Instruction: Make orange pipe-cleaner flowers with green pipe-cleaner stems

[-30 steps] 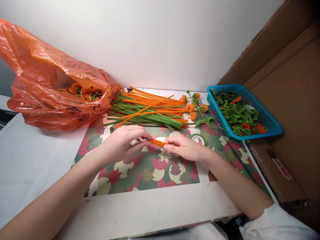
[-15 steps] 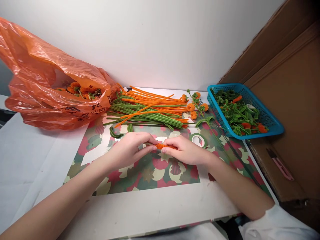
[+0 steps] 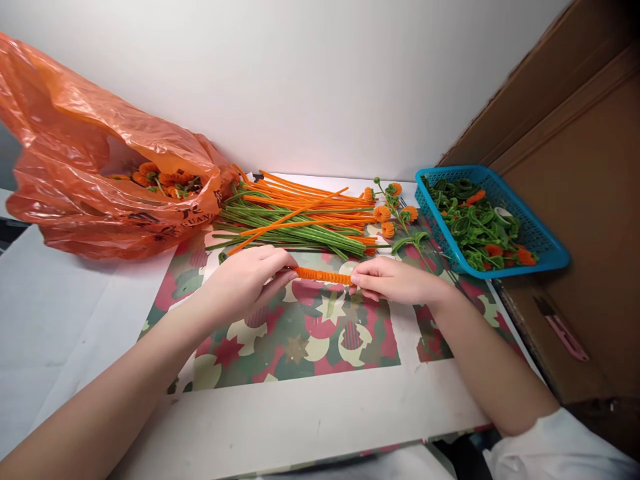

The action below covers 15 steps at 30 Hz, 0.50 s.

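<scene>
An orange coil of pipe cleaner [image 3: 324, 275] stretches level between my two hands, over the patterned mat [image 3: 300, 347]. My left hand [image 3: 257, 277] pinches its left end, and my right hand [image 3: 390, 279] pinches its right end between thumb and fingers. The coil's ridges show along the middle; both ends are hidden by fingertips. Just beyond my hands lie loose orange pipe cleaners [image 3: 295, 193] and green pipe cleaners [image 3: 310, 235] in a pile. To the right of the pile is a stem with small orange flowers [image 3: 383, 214] and green leaves.
An orange plastic bag [image 3: 75, 193] with orange flowers inside stands at the left. On the right sits a blue basket [image 3: 545, 247] of green and orange pieces. A pink craft knife [image 3: 565, 333] lies on cardboard beside the table. A white wall [image 3: 325, 87] closes off the back.
My hands have moved apart and slightly away from me, so a longer stretch of the orange coil shows. My right hand now covers the roll of green tape.
</scene>
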### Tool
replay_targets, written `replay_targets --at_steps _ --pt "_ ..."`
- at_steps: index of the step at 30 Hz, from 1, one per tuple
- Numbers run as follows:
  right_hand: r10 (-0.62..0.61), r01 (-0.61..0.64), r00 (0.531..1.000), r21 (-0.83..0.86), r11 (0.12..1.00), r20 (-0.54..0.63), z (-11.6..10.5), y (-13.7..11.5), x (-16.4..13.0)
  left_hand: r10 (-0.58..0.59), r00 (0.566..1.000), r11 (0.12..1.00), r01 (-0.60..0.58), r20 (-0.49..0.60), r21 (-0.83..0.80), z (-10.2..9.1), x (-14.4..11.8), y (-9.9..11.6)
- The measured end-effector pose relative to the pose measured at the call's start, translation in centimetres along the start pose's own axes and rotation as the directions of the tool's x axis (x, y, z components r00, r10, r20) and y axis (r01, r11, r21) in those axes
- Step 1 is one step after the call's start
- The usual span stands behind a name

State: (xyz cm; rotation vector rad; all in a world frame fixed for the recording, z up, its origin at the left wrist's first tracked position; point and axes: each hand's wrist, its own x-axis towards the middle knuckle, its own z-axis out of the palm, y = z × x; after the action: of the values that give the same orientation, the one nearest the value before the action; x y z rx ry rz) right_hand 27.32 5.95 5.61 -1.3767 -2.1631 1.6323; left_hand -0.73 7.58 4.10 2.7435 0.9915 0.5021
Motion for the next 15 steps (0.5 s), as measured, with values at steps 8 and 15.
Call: replay_targets --at_steps 8,15 --pt "0.039 -0.029 0.998 0.198 0.98 -0.049 1.1 -0.2 0.7 -0.001 1.0 0.999 0.001 0.023 0.034 0.8 0.2 0.1" --pt "-0.145 0.059 0.941 -0.275 0.96 -0.304 2.7 -0.7 0.7 -0.068 0.987 0.997 0.061 0.145 0.046 0.7 0.3 1.0"
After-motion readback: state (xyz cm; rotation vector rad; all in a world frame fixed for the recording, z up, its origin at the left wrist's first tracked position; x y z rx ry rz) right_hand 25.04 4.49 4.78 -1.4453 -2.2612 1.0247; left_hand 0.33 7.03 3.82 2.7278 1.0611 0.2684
